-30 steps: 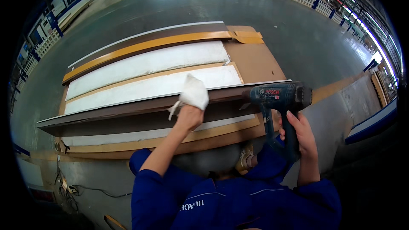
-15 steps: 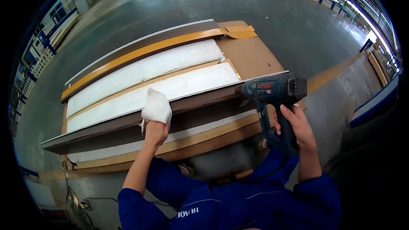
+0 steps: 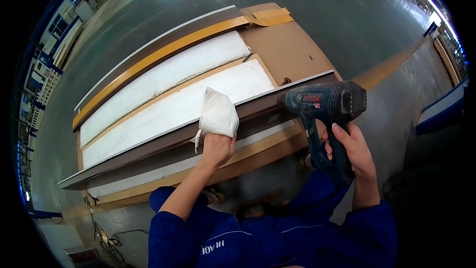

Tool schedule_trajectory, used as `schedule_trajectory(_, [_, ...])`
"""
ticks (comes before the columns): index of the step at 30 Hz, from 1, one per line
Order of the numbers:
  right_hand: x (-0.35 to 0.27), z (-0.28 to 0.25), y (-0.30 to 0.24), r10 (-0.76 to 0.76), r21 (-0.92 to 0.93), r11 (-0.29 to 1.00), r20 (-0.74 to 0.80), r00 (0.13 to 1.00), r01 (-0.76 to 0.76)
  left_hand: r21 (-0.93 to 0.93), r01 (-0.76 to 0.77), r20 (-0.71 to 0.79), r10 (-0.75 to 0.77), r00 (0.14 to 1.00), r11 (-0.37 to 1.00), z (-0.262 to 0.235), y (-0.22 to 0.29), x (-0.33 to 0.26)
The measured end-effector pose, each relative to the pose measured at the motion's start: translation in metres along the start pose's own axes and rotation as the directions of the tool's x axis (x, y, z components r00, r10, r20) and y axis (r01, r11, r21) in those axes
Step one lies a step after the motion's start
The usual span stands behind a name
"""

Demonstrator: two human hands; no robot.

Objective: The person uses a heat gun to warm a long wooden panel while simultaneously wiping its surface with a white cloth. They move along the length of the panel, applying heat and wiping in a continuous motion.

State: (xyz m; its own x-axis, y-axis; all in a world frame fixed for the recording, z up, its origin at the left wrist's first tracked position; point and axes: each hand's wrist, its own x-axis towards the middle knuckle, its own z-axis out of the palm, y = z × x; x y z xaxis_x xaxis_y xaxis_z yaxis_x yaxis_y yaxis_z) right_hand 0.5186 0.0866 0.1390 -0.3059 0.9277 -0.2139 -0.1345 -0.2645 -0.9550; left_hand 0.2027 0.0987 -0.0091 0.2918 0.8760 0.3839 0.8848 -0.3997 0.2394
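My left hand (image 3: 218,150) is closed round the lower end of a folded white cloth (image 3: 217,113), which covers part of a long brown panel strip (image 3: 163,155) with a white edge. A dark blue heat gun (image 3: 320,104) is gripped by its handle in my right hand (image 3: 353,151). Its nozzle points left, over the right end of the brown strip. Whether cloth or nozzle touches the strip I cannot tell. Behind the strip lie two white padded lengths (image 3: 168,87) on a cardboard-topped stack.
An orange-yellow strip (image 3: 158,59) runs along the far side of the stack, beside brown cardboard (image 3: 292,49). Cables (image 3: 110,240) lie on the floor at the lower left. A blue-edged structure (image 3: 441,106) stands to the right.
My left hand has moved right along the brown strip with the cloth. The heat gun, in my right hand, sits slightly farther right in view. The whole view has shifted a little.
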Motion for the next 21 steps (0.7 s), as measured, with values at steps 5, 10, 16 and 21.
schedule_trajectory(5, [0.004,-0.016,0.006,0.054,0.03,0.998,-0.039,0.998,-0.053,0.018,0.02,0.043,-0.021,0.999,1.0,0.013,0.008,0.012])
schedule_trajectory(10, [0.009,-0.026,-0.001,0.051,0.019,0.999,-0.035,0.998,-0.051,0.074,0.037,0.011,-0.038,0.999,0.997,0.014,0.011,0.017])
schedule_trajectory(16, [0.006,-0.039,-0.002,0.046,0.03,0.999,-0.047,0.998,-0.044,0.071,-0.015,-0.035,0.018,0.999,0.997,0.023,0.023,0.027])
schedule_trajectory(21, [0.009,-0.044,0.0,0.042,0.056,0.998,-0.042,0.998,-0.039,0.036,-0.034,-0.004,0.034,0.999,0.999,0.033,0.03,0.045])
